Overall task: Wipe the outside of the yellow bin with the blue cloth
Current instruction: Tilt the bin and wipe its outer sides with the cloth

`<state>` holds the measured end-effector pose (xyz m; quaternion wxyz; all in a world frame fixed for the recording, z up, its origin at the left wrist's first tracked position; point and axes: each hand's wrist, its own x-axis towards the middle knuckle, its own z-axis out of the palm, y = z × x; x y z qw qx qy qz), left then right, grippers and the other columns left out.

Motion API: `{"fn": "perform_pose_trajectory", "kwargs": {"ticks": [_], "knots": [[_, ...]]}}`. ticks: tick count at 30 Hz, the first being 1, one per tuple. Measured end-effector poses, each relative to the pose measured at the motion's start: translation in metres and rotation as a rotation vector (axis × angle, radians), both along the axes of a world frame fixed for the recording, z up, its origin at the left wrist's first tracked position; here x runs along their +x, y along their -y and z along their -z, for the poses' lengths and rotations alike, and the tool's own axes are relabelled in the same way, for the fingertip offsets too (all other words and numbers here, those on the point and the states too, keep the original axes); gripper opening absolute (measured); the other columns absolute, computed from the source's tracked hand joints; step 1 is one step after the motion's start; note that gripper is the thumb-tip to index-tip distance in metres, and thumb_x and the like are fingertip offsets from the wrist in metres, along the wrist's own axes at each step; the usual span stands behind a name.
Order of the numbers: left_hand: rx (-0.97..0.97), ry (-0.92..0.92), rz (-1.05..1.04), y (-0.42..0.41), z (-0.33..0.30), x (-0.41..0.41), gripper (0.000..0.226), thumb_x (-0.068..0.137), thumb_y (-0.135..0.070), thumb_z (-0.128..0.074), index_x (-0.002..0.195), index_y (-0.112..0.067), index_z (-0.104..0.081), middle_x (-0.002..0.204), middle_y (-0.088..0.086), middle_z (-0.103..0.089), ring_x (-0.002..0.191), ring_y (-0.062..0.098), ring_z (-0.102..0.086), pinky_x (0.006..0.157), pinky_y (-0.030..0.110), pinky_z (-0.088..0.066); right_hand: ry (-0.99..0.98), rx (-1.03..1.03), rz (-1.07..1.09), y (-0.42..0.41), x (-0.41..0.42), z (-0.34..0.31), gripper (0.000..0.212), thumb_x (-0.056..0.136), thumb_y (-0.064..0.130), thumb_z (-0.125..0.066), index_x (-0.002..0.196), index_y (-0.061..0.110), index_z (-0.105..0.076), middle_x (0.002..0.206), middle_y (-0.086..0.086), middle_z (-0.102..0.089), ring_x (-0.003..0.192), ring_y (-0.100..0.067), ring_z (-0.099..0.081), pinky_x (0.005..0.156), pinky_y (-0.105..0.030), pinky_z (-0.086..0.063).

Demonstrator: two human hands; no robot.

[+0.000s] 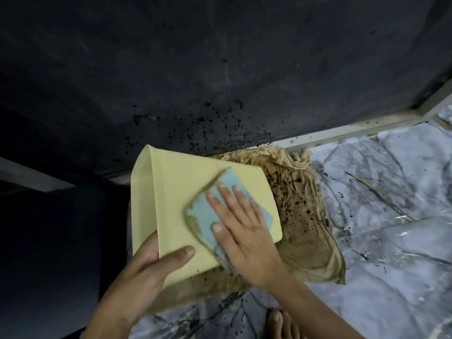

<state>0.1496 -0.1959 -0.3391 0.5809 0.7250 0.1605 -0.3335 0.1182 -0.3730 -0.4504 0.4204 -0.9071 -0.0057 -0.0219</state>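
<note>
two hands are working on the yellow bin [171,187], which is lying tipped on a stained brown rag [305,216] over the marbled floor [391,192], one broad outer wall facing up. left hand [149,267] is clamping the bin's near corner, thumb on the top face, fingers wrapping the edge. right hand [244,231] is pressing flat, fingers spread, on the blue cloth [208,211], pinning it against that wall; it is gripping nothing. step in hand, as i judge it: the wiping itself, on this one face. cloth edge is looking soiled. next move is probably calling for sweeping toward the far uncovered area, then turning the bin to reach the other walls.
</note>
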Motion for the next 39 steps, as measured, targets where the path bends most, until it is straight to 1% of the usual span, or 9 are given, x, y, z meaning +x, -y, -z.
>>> {"fn": "perform_pose_trajectory", "kwargs": {"ticks": [5,11,15,19,22,26,29,35,39], "knots": [[0.021,0.024,0.028,0.006,0.005,-0.001,0.046,0.073,-0.011,-0.075,0.115,-0.031,-0.074,0.114,-0.012,-0.083,0.108,0.003,-0.075,0.096,0.03,-0.048,-0.291,0.138,0.281,0.026,0.027,0.008,0.053,0.091,0.065,-0.006,0.144,0.062,-0.002,0.162,0.028,0.007,0.151,-0.004,0.018,0.123,-0.054,0.005],[0.011,-0.002,0.056,0.016,-0.002,-0.002,0.04,0.089,0.005,-0.063,0.117,-0.022,-0.075,0.112,0.001,-0.084,0.108,0.014,-0.078,0.092,0.03,-0.063,-0.029,0.214,-0.034,-0.037,0.077,-0.079,0.049,0.104,0.055,-0.025,0.151,0.057,-0.01,0.167,0.021,-0.003,0.153,-0.007,0.011,0.117,-0.045,0.019],[0.054,-0.01,0.004,0.01,-0.004,-0.004,0.047,0.07,-0.002,-0.083,0.105,-0.034,-0.082,0.111,-0.005,-0.084,0.102,0.008,-0.078,0.101,0.039,-0.049,-0.162,0.097,0.148,0.015,0.089,-0.013,0.052,0.101,0.061,-0.024,0.152,0.053,-0.018,0.167,0.017,-0.014,0.154,-0.009,-0.003,0.124,-0.047,0.0],[0.047,-0.009,-0.045,0.01,-0.001,-0.006,0.041,0.088,0.006,-0.063,0.112,-0.025,-0.075,0.105,-0.005,-0.085,0.093,0.005,-0.079,0.094,0.032,-0.051,-0.333,0.154,0.338,0.058,0.087,0.027,0.057,0.102,0.061,-0.022,0.156,0.041,-0.022,0.167,0.011,-0.018,0.155,-0.013,-0.002,0.125,-0.046,-0.004],[0.045,-0.015,-0.052,0.009,0.002,-0.007,0.04,0.089,0.009,-0.061,0.109,-0.023,-0.075,0.1,-0.003,-0.086,0.086,0.004,-0.08,0.077,0.023,-0.064,-0.286,0.066,0.217,0.014,0.077,-0.002,0.056,0.104,0.056,-0.014,0.157,0.042,-0.006,0.168,0.015,-0.003,0.153,-0.011,0.011,0.125,-0.049,0.006],[0.001,-0.009,0.006,0.008,0.003,-0.006,0.042,0.087,0.008,-0.062,0.117,-0.018,-0.074,0.111,0.006,-0.084,0.105,0.017,-0.079,0.091,0.026,-0.059,-0.026,0.145,-0.08,-0.047,0.065,-0.063,0.052,0.105,0.052,-0.023,0.155,0.047,-0.011,0.167,0.02,-0.002,0.152,-0.004,0.016,0.121,-0.039,0.018],[0.002,-0.01,0.023,0.007,0.001,-0.004,0.045,0.086,0.006,-0.063,0.119,-0.022,-0.074,0.114,0.004,-0.084,0.11,0.018,-0.077,0.096,0.035,-0.06,0.074,0.073,-0.063,-0.024,0.053,-0.04,0.057,0.1,0.058,-0.023,0.155,0.044,-0.015,0.168,0.016,-0.006,0.153,-0.005,0.01,0.123,-0.038,0.01],[0.028,-0.01,0.106,0.01,-0.003,-0.001,0.045,0.09,0.0,-0.073,0.125,-0.027,-0.068,0.119,-0.008,-0.082,0.113,0.007,-0.074,0.102,0.032,-0.049,-0.353,0.148,0.315,0.062,0.074,0.029,0.059,0.102,0.061,-0.019,0.157,0.04,-0.015,0.168,0.013,-0.009,0.154,-0.01,0.003,0.125,-0.051,-0.001],[0.06,0.041,0.134,0.013,-0.006,-0.001,0.054,0.075,-0.015,-0.072,0.127,-0.03,-0.067,0.12,-0.007,-0.081,0.117,0.011,-0.074,0.104,0.037,-0.05,-0.265,0.084,0.138,0.011,0.092,-0.021,0.057,0.105,0.054,-0.014,0.159,0.035,-0.009,0.169,0.011,-0.006,0.154,-0.013,0.009,0.124,-0.048,0.008]]}}
